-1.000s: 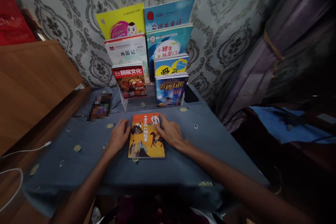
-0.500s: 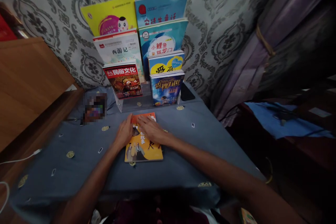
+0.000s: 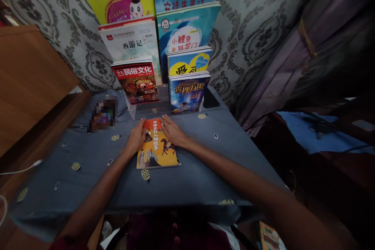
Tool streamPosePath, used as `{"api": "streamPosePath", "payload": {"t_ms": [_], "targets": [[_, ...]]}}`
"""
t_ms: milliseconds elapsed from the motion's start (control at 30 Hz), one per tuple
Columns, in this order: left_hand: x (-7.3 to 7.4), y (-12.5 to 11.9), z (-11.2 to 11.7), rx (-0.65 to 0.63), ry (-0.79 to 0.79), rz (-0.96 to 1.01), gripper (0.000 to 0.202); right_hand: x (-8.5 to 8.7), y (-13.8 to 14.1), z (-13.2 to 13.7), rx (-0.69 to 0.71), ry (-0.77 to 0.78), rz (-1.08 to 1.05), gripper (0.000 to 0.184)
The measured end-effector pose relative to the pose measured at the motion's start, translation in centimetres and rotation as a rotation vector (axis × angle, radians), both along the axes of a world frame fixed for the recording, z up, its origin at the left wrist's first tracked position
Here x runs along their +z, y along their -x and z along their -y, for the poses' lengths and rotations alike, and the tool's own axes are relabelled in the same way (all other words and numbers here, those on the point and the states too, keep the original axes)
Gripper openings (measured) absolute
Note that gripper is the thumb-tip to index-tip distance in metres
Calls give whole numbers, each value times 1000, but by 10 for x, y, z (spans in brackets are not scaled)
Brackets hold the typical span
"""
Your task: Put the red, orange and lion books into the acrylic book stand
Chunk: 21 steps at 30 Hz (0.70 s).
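An orange and yellow book (image 3: 158, 152) with Chinese lettering and drawn figures on its cover lies on the blue patterned cloth. My left hand (image 3: 137, 136) grips its upper left edge, and my right hand (image 3: 173, 132) is on its upper right edge. Fingers of both hands lie along the sides, partly hidden. Just beyond the book stands a clear acrylic stand (image 3: 150, 108) holding several upright books. In its front row are a red magazine (image 3: 140, 86) on the left and a dark blue book (image 3: 188, 93) on the right.
The cloth-covered table (image 3: 199, 175) runs around the book. A black phone (image 3: 211, 99) lies right of the stand, and a pixelated item (image 3: 103, 114) lies to the left. A wooden cabinet (image 3: 32, 82) borders the left side; a white cable (image 3: 22, 171) reaches the table's edge.
My right hand has drawn back from across the cover to the book's right edge, uncovering the title. The book sits slightly nearer the stand. The camera view has tilted down slightly.
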<state>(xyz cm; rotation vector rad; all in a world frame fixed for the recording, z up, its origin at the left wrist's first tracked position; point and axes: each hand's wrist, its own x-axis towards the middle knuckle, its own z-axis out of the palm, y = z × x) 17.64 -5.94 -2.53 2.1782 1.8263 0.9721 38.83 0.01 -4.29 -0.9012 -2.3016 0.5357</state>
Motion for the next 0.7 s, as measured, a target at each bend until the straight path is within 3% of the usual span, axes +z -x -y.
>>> {"api": "streamPosePath", "payload": {"t_ms": [200, 400, 567, 700], "targets": [[12, 0, -7, -66, 38, -198, 39, 3, -13, -16, 47, 171, -179, 45], [23, -29, -16, -217, 67, -304, 42, 11, -21, -22, 73, 373, -395, 44], [27, -54, -15, -394, 86, -353, 45, 11, -20, -22, 74, 345, -396, 44], [31, -59, -3, -472, 120, -364, 45, 9, -20, -22, 90, 292, -347, 46]]}}
